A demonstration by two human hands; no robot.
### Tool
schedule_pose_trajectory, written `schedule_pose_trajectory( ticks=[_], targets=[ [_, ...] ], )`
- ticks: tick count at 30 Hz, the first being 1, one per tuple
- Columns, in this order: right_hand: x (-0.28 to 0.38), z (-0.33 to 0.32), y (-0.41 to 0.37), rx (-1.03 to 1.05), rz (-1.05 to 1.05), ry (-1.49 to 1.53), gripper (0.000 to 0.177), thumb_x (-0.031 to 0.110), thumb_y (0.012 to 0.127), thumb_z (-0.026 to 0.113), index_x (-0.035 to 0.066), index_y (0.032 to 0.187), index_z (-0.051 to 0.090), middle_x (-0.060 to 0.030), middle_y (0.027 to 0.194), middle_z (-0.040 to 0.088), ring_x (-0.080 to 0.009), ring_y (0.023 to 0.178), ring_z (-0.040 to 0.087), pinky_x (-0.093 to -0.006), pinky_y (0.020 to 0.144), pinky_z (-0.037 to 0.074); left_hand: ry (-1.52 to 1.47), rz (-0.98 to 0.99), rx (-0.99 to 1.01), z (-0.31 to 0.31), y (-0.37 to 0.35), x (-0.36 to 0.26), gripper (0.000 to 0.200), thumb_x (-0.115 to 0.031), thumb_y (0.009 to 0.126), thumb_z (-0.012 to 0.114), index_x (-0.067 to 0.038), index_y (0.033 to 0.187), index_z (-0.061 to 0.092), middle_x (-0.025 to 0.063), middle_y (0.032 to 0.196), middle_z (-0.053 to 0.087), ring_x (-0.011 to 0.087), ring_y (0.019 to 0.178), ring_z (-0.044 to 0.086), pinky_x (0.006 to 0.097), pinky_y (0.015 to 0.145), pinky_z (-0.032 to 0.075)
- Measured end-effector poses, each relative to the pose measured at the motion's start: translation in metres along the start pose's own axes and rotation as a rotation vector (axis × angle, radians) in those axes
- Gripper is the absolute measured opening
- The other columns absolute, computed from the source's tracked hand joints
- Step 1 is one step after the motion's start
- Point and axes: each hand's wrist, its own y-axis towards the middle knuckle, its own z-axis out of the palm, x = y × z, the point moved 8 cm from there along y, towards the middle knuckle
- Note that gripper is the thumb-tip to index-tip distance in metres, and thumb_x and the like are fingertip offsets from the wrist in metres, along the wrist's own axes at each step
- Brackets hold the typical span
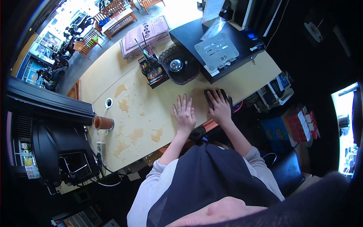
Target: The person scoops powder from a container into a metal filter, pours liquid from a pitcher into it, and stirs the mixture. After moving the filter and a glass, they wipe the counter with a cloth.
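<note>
My left hand (184,116) lies flat on the light wooden counter (166,102), its fingers spread and nothing in it. To the right, my right hand (219,106) rests with spread fingers on a dark, flat object (229,99) near the counter's front edge; what the object is I cannot make out. Puddles of brownish liquid (157,134) are spread over the left part of the counter. A glass mug of orange-brown drink (103,122) stands at the left edge, near a small white-rimmed item (109,103).
Behind my hands are a black organizer with pens (153,72), a silver bell (176,65) on a black tray, and a black cash drawer (193,41) bearing a grey stand (216,52). Pink menus (145,36) lie at the back. A black machine (56,143) stands left, with cables beside it.
</note>
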Motion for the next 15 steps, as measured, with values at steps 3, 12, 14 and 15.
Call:
schedule_pose_trajectory(
  ticks=[3, 12, 14, 15],
  targets=[
    [0.014, 0.010, 0.009, -0.054, 0.039, -0.099, 0.065, 0.029, 0.085, 0.060, 0.021, 0.148, 0.045, -0.0108, 0.152, 0.043, -0.0314, 0.143, 0.035, -0.0520, 0.119, 0.021, 0.017, 0.003, 0.018, 0.002, 0.001, -0.001, 0.049, -0.027, 0.101, 0.041, -0.013, 0.147, 0.047, 0.0099, 0.161, 0.030, 0.0345, 0.152, 0.017, 0.0605, 0.119, 0.010],
    [0.008, 0.010, 0.019, -0.055, 0.011, -0.127, 0.062, 0.030, 0.085, 0.059, 0.017, 0.145, 0.048, -0.0101, 0.151, 0.045, -0.0301, 0.141, 0.039, -0.0514, 0.117, 0.026, 0.111, -0.017, 0.003, 0.000, 0.001, -0.003, 0.047, -0.026, 0.100, 0.041, -0.014, 0.145, 0.051, 0.0093, 0.160, 0.032, 0.0392, 0.150, 0.017, 0.0607, 0.118, 0.014],
    [0.011, 0.012, 0.030, -0.125, 0.079, -0.125, 0.060, 0.031, 0.087, 0.056, 0.015, 0.144, 0.048, -0.0101, 0.151, 0.044, -0.0308, 0.141, 0.039, -0.0513, 0.117, 0.026, 0.131, -0.025, -0.006, -0.001, 0.000, -0.002, 0.046, -0.026, 0.100, 0.041, -0.014, 0.143, 0.052, 0.0088, 0.159, 0.034, 0.0403, 0.150, 0.018, 0.0606, 0.118, 0.015],
    [0.016, 0.010, 0.030, -0.103, 0.051, -0.094, 0.060, 0.029, 0.088, 0.057, 0.012, 0.145, 0.047, -0.0093, 0.151, 0.044, -0.0315, 0.141, 0.039, -0.0504, 0.117, 0.026, 0.139, -0.019, -0.013, -0.001, -0.001, -0.002, 0.046, -0.026, 0.100, 0.041, -0.014, 0.143, 0.053, 0.0086, 0.159, 0.034, 0.0402, 0.150, 0.018, 0.0608, 0.118, 0.016]
  ],
)
